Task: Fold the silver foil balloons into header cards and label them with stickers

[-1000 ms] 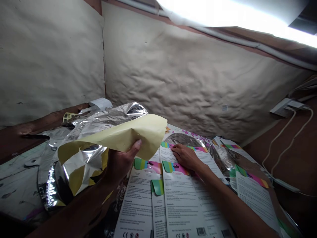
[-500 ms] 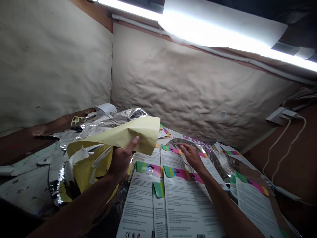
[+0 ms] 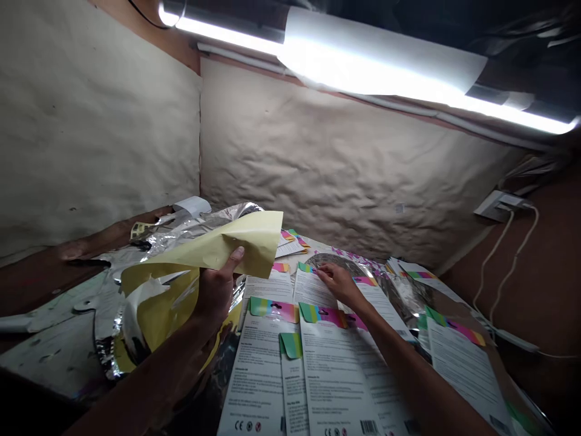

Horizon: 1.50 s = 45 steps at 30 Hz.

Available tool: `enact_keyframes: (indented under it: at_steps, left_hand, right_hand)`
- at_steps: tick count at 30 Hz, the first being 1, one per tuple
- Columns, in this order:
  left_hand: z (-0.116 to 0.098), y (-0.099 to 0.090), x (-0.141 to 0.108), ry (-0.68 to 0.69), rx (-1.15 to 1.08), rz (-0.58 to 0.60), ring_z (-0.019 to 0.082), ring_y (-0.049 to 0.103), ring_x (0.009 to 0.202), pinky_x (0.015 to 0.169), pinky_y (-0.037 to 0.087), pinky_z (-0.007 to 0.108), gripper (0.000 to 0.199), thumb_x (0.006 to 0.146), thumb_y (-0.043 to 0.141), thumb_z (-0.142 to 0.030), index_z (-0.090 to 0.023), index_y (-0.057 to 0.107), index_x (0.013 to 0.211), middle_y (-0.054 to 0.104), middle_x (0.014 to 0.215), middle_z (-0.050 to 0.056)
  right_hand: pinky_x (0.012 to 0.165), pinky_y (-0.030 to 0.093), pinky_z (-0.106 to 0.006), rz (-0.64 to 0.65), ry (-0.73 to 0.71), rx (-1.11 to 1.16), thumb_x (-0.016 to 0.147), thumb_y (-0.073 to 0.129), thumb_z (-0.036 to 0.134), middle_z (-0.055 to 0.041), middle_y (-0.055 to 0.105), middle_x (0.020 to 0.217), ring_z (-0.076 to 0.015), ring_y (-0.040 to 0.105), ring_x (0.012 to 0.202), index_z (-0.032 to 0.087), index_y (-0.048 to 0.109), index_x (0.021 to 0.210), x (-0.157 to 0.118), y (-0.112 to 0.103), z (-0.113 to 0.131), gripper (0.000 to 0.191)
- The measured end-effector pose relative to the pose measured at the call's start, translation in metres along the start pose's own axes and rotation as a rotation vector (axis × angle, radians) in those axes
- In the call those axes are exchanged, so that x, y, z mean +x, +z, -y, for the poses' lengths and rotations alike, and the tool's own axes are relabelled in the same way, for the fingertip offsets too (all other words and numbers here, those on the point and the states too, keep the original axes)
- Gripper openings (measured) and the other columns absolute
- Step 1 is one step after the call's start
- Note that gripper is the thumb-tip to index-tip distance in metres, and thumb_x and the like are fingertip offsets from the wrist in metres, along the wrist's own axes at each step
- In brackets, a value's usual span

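Observation:
My left hand is closed round a curled yellow sheet, thumb on top; the sheet droops to the left beside crumpled silver foil. Farther right, my right hand has its fingers bent together at the colourful top edge of a printed card. Whether the fingertips grip that card or only touch it cannot be made out. Nearer to me lie more white printed cards with green, yellow and pink tops, among them a large one and another to its left, partly overlapping.
Silver foil lies across the left of the table. More cards rest at the right, on a brown surface. Behind stands a paper-covered wall, with a socket and white cables at the right. A tube light hangs above.
My right hand has moved slightly left and down onto the card's top edge, its fingers now closer to it. The whole view has shifted a little. My left hand still holds the yellow sheet.

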State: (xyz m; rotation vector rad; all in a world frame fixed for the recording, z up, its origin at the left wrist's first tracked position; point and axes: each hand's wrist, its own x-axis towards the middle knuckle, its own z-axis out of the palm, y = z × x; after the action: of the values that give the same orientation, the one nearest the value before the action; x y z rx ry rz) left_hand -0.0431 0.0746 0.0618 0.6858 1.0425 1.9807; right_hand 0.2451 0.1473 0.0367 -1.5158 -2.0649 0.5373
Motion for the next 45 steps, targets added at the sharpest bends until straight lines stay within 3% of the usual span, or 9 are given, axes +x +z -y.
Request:
enact_keyframes:
  at_steps: [4,6,8,15,23,28,35,40,45]
  left_hand:
    - [0.002,0.000,-0.006,-0.148,-0.021,0.129,0.027,0.069,0.102,0.090,0.056,0.038,0.046,0.066,0.085,-0.036,-0.015,0.072,0.105,0.074,0.106,0.009]
    - [0.005,0.001,-0.013,-0.265,0.019,0.266,0.029,0.069,0.104,0.087,0.058,0.037,0.047,0.068,0.084,-0.036,-0.015,0.072,0.107,0.073,0.112,0.010]
    - [0.009,0.003,-0.020,-0.366,0.044,0.364,0.030,0.068,0.107,0.085,0.059,0.036,0.048,0.068,0.084,-0.036,-0.015,0.071,0.109,0.072,0.117,0.011]
    - [0.013,0.003,-0.028,-0.651,-0.107,0.501,0.034,0.068,0.106,0.081,0.060,0.041,0.059,0.072,0.083,-0.035,-0.012,0.064,0.123,0.070,0.120,0.016]
    - [0.025,0.002,-0.033,-0.448,0.050,0.393,0.031,0.068,0.106,0.086,0.057,0.035,0.048,0.070,0.084,-0.036,-0.013,0.071,0.110,0.073,0.114,0.013]
    - [0.020,0.007,-0.032,-0.580,-0.040,0.324,0.029,0.071,0.100,0.080,0.059,0.032,0.042,0.069,0.085,-0.029,-0.010,0.072,0.104,0.075,0.107,0.014]
    - [0.014,0.006,-0.031,-0.662,-0.074,0.372,0.030,0.071,0.097,0.078,0.060,0.034,0.047,0.070,0.083,-0.026,-0.010,0.069,0.112,0.074,0.109,0.015]
    - [0.012,0.004,-0.034,-0.617,-0.025,0.458,0.030,0.070,0.103,0.084,0.059,0.035,0.048,0.068,0.085,-0.025,-0.012,0.069,0.112,0.072,0.115,0.014]
    - [0.004,0.004,-0.026,-0.522,-0.224,0.429,0.030,0.069,0.103,0.086,0.058,0.038,0.049,0.076,0.078,-0.029,-0.013,0.065,0.120,0.072,0.115,0.013]
  right_hand:
    - [0.091,0.052,-0.041,0.094,0.063,0.579,0.093,0.033,0.070,-0.0144,0.071,0.117,-0.0271,0.068,0.106,0.017,0.067,0.119,-0.005,0.004,0.042,0.068]
    - [0.089,0.053,-0.037,0.198,0.108,0.979,0.083,0.054,0.073,-0.0127,0.073,0.112,-0.0253,0.069,0.101,0.019,0.070,0.113,-0.012,0.011,0.066,0.064]
    - [0.082,0.054,-0.034,0.246,0.106,1.147,0.071,0.076,0.061,-0.0100,0.075,0.101,-0.0227,0.070,0.089,0.018,0.074,0.103,-0.017,0.019,0.086,0.054]
    - [0.059,0.048,-0.022,0.045,0.160,1.243,0.063,0.088,0.042,-0.0032,0.071,0.079,-0.0112,0.058,0.063,0.015,0.077,0.088,-0.027,0.035,0.106,0.038]
    - [0.050,0.040,-0.018,0.079,0.144,1.224,0.066,0.086,0.044,-0.0003,0.061,0.067,-0.0068,0.048,0.055,0.012,0.072,0.076,-0.033,0.045,0.108,0.036]
    - [0.049,0.042,-0.018,0.130,0.211,1.339,0.065,0.087,0.046,0.0003,0.057,0.061,-0.0084,0.053,0.054,0.012,0.068,0.071,-0.034,0.039,0.111,0.039]
    - [0.050,0.047,-0.019,0.051,0.214,1.349,0.068,0.084,0.047,-0.0028,0.065,0.068,-0.0108,0.057,0.057,0.013,0.071,0.078,-0.032,0.037,0.111,0.037]
    - [0.068,0.056,-0.028,-0.014,0.085,1.282,0.071,0.083,0.039,-0.0057,0.074,0.090,-0.0193,0.066,0.081,0.017,0.075,0.097,-0.028,0.024,0.103,0.034]
    - [0.068,0.057,-0.029,-0.027,0.067,1.192,0.070,0.084,0.035,-0.0056,0.075,0.088,-0.0206,0.068,0.079,0.017,0.077,0.094,-0.025,0.007,0.095,0.030]
